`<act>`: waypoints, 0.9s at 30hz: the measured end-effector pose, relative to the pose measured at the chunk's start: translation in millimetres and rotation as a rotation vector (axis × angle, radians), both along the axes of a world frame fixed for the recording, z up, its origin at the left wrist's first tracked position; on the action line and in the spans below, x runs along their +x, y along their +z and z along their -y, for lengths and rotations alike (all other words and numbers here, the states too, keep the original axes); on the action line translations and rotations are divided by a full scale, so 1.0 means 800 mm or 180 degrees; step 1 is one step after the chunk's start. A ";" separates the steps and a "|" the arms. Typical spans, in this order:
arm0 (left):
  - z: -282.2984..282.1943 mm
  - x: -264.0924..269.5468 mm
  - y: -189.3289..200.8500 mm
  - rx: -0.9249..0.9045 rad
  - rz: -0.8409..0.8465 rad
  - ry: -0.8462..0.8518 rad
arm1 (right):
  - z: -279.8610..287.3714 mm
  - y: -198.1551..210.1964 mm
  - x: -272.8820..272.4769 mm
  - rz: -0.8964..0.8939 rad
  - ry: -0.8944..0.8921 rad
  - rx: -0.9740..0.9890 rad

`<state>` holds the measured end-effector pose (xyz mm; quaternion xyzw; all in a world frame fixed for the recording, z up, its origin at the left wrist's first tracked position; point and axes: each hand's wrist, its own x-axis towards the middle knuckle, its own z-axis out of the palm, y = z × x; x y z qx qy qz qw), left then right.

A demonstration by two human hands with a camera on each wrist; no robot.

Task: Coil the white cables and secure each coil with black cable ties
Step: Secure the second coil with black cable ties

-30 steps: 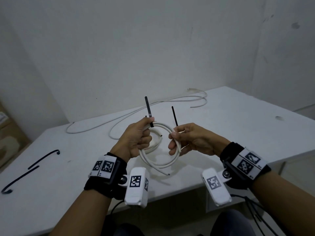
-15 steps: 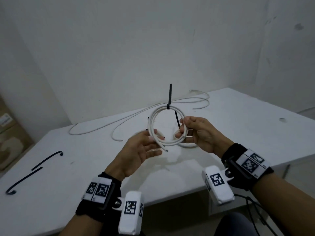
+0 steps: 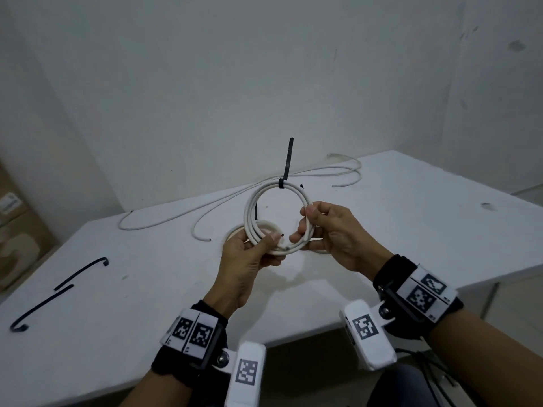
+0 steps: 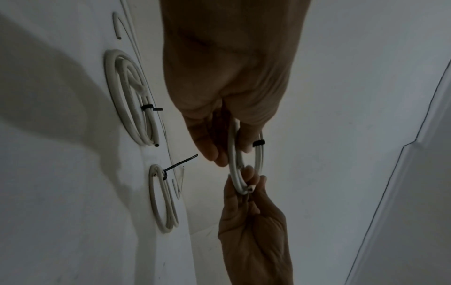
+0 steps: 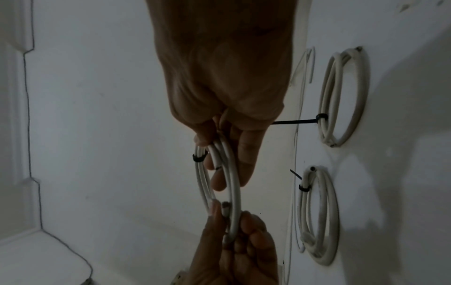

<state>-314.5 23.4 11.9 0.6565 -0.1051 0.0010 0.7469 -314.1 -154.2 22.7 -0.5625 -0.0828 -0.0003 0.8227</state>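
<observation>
Since half a second ago the left hand [image 3: 249,257] has risen from beneath the coil and now pinches its lower arc; a second ago the coil sat low between both hands with a tie tail loose on each side.

White table [image 3: 411,230]: fills the lower view, set against a plain wall. Untouched white cable [image 3: 205,205] trails in loose loops along the far edge.

Two finished coils lie flat on the table under the hands, each already cinched: the larger coil [image 4: 127,96] and the smaller coil [image 4: 162,198], near each other but apart.

Held coil [image 3: 276,218]: upright in the air above the table, between the hands. Right hand [image 3: 332,233] has thumb and fingers closed on its right side; left hand's thumb and fingers are closed on the bottom, beside the free cable end [image 4: 250,189].

Black tie [image 3: 286,163] is cinched at the top of the held coil, tail standing straight up. Whether a second tie sits on this coil I cannot tell.

Two spare ties [image 3: 58,289] lie at the table's left, well apart from the work.

Risks, judged: the free end is outside the tie, so once the pinch is released it may spring out and loosen a turn. A single tie may let the strands fan apart opposite it. The long tail could snag the loose cable when the coil is set down.
</observation>
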 end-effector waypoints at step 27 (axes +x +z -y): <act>-0.013 0.007 -0.007 0.0336 -0.0393 -0.0035 | 0.013 -0.012 -0.010 -0.0205 -0.0197 -0.1126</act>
